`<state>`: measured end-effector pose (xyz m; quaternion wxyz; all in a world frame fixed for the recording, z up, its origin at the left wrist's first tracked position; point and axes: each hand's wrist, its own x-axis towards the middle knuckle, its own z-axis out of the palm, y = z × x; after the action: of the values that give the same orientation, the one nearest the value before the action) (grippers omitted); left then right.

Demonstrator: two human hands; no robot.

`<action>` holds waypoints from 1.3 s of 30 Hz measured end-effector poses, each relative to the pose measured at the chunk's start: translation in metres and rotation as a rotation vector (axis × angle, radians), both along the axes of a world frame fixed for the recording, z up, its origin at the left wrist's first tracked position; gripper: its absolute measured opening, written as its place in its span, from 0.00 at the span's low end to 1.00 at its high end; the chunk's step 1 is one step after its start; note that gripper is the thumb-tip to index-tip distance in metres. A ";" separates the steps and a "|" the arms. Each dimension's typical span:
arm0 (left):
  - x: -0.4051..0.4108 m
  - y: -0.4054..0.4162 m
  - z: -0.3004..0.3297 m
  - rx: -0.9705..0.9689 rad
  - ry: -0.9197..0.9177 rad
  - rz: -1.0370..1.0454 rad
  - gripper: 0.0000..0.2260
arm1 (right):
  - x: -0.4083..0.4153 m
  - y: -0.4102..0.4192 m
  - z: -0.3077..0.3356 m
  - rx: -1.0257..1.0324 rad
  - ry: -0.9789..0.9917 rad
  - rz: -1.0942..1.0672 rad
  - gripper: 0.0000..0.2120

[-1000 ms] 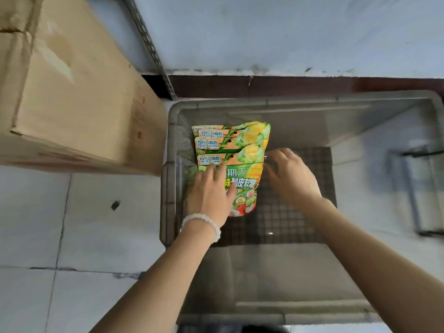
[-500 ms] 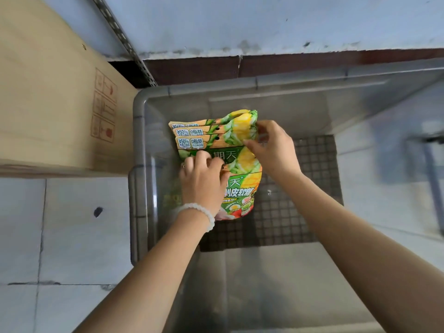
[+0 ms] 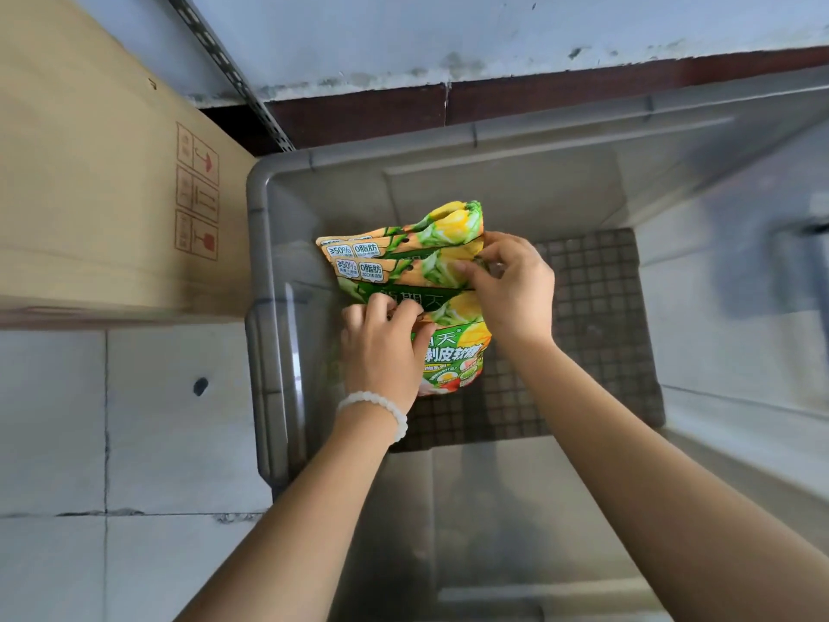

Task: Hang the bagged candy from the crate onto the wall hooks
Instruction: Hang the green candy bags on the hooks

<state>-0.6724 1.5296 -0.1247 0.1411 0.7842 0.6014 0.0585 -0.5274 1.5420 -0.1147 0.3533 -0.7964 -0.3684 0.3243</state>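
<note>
A stack of green and yellow candy bags (image 3: 403, 262) lies fanned against the left inner side of a grey plastic crate (image 3: 516, 141). My left hand (image 3: 381, 347), with a white bead bracelet on the wrist, grips the front bag near its middle. My right hand (image 3: 511, 285) pinches the right edge of the upper bags. The bags' lower parts are partly hidden behind my left hand. No wall hooks are in view.
A large cardboard box (image 3: 103, 172) stands left of the crate on the tiled floor (image 3: 112, 442). A slotted metal rail (image 3: 224, 65) runs up the pale wall (image 3: 448, 29) behind. The crate's dark grid bottom (image 3: 596, 329) shows to the right of the bags.
Both hands have closed on the bags: the right moved up from beside the stack to its upper right edge, the left curled its fingers around the front bag. The view shifted closer.
</note>
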 end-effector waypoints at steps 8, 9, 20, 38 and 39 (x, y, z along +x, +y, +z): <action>-0.010 -0.040 0.049 -0.184 -0.028 -0.038 0.06 | 0.011 -0.048 0.051 -0.039 0.229 0.024 0.10; -0.010 -0.046 0.062 -0.170 -0.038 -0.048 0.06 | 0.014 -0.054 0.065 -0.036 0.238 0.026 0.12; 0.019 -0.062 0.323 0.001 -0.021 -0.155 0.06 | 0.072 -0.107 0.329 0.003 0.094 0.104 0.05; 0.078 -0.035 0.754 0.246 -0.027 -0.404 0.16 | 0.113 -0.135 0.787 0.437 -0.369 0.158 0.07; 0.077 -0.033 0.770 0.279 -0.051 -0.412 0.15 | 0.113 -0.136 0.803 0.431 -0.417 0.166 0.08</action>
<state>-0.5950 1.4968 0.6450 0.0557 0.9004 0.4112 0.1307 -0.4149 1.4065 0.6880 0.4031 -0.7197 -0.5571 0.0964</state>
